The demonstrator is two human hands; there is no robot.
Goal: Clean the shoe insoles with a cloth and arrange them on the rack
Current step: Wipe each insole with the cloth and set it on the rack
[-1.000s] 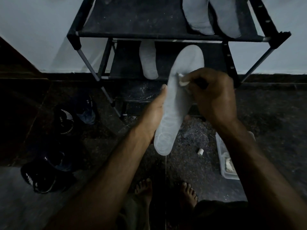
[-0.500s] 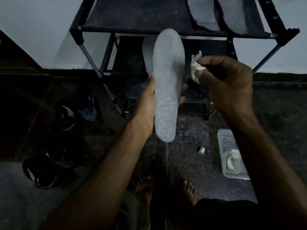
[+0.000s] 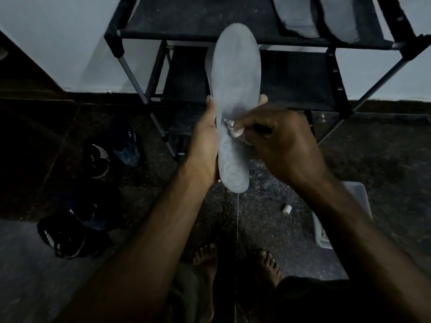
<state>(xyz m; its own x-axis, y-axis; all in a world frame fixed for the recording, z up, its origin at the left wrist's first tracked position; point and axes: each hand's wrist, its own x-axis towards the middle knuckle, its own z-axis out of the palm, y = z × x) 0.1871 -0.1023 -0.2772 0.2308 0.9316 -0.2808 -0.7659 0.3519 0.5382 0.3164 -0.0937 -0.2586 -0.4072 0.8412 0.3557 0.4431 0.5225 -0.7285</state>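
My left hand [image 3: 206, 145] holds a pale grey insole [image 3: 235, 73] upright from behind, thumb on its left edge and fingertips showing past its right edge. My right hand [image 3: 279, 141] pinches a small white cloth [image 3: 231, 128] and presses it against the insole's lower middle. The black shoe rack [image 3: 186, 24] stands just behind. Two grey insoles [image 3: 300, 17] lie side by side at the right of its top shelf.
Dark shoes [image 3: 67, 234] and more shoes [image 3: 109, 150] lie on the floor at the left. A clear plastic tub [image 3: 359, 194] sits on the floor at the right, partly behind my right arm. A small white object [image 3: 287, 209] lies near it. My bare feet [image 3: 205, 259] stand below.
My right hand lifted the cloth off the insole, then brought it back down onto the lower middle. The left hand turned the insole more upright.
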